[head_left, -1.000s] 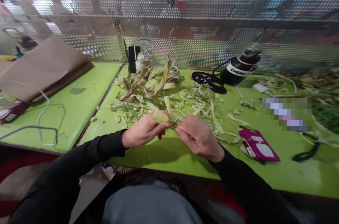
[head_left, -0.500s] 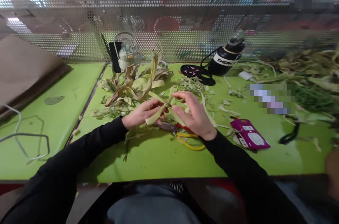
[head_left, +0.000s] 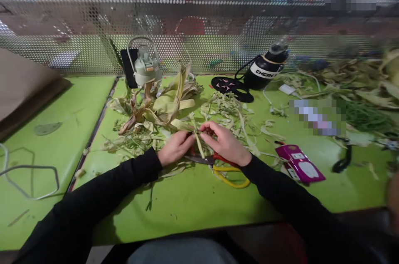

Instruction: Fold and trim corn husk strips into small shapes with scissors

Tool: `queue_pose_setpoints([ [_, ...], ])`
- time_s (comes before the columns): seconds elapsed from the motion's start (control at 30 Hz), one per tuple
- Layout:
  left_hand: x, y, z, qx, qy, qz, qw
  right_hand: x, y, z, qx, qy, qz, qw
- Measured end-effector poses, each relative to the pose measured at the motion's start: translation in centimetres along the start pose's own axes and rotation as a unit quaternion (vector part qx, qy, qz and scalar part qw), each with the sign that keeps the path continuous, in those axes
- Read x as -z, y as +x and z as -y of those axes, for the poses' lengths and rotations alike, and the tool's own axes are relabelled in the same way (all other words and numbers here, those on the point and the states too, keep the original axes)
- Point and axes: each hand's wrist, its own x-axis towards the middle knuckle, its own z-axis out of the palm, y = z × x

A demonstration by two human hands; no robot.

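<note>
My left hand (head_left: 175,147) pinches pale green corn husk strips (head_left: 198,142) at a crossing point. From the other side, my right hand (head_left: 225,142) grips the same strips, its fingers curled and its thumb against them. One strip end hangs down between the hands, and another points up to the left. Directly below lie scissors (head_left: 232,181) with yellow and red handles, the blades partly under the husk strip and my hands. Dried corn husks (head_left: 168,104) are heaped just beyond my left hand, and husk scraps (head_left: 227,108) lie beyond my right.
At the back stand a pale green bottle (head_left: 146,70), a dark phone (head_left: 126,68) and a black bottle (head_left: 262,73) near a black perforated pad (head_left: 230,87). A magenta packet (head_left: 301,164) lies at right. More husks (head_left: 358,77) and a brown paper bag (head_left: 25,85) flank the green table.
Both hands have come closer together around the strips. The strips have turned, so one end now hangs down between the hands. My right fingers have closed in, and the camera view has shifted slightly.
</note>
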Motion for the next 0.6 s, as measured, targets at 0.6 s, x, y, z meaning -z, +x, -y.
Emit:
queue_pose_setpoints([
  [0.6, 1.5, -0.6, -0.7, -0.126, 0.082, 0.072, 0.986, -0.6, -1.6, 2.1, 0.235, -0.282, -0.061, 0.928],
])
